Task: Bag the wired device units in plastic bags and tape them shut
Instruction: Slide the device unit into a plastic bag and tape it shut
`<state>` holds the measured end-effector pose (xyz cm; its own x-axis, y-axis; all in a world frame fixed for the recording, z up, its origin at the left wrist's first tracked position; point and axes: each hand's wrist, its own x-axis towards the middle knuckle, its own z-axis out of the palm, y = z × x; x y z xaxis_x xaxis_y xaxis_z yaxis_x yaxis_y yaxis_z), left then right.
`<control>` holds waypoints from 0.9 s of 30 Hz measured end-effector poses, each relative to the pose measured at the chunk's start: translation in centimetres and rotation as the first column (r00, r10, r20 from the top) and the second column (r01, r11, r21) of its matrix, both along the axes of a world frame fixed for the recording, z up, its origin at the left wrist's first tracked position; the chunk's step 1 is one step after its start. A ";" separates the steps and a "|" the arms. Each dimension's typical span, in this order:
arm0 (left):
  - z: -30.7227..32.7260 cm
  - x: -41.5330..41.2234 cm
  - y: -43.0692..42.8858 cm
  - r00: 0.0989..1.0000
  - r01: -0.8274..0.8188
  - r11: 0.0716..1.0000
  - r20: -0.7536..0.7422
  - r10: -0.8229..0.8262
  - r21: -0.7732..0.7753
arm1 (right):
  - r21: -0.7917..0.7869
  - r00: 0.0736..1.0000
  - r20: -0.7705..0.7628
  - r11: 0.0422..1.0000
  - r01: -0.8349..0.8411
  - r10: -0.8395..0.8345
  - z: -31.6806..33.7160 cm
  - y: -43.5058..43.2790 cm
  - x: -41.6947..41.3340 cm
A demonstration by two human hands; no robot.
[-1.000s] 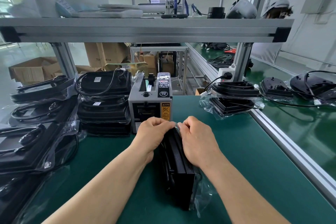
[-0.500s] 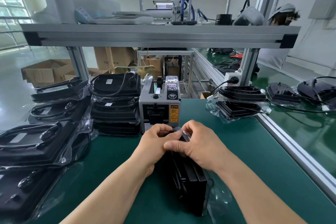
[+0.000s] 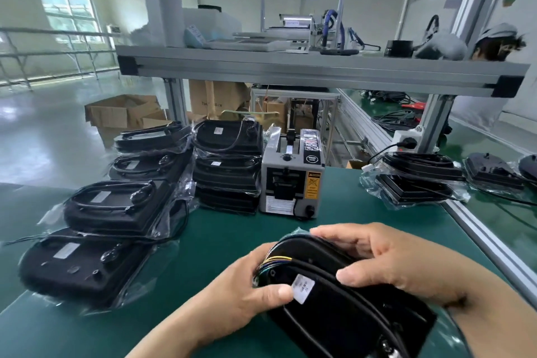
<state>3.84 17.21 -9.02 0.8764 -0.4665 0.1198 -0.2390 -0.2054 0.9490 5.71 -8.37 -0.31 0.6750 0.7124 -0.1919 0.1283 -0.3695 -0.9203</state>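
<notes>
Tipped off its edge, the black plastic wired device unit now lies label-up at near right over the green surface. Left hand and right hand have fingers clamped round its rim, likely to carry it to the bagged black stacks at left.

A tape dispenser is set on the counter. Bagged stacks are kept left of it, another pile right.
</notes>
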 end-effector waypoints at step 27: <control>10.5 8.2 25.2 0.427 -0.904 0.406 -0.253 0.868 -0.132 | 0.440 0.927 -0.181 0.815 0.376 -0.330 0.7 28.8 8.7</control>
<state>12.06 42.37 1.46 0.7944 0.6057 -0.0458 0.0727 -0.0200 0.9972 14.37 20.46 0.40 0.8930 0.4495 0.0226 -0.0223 0.0944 -0.9953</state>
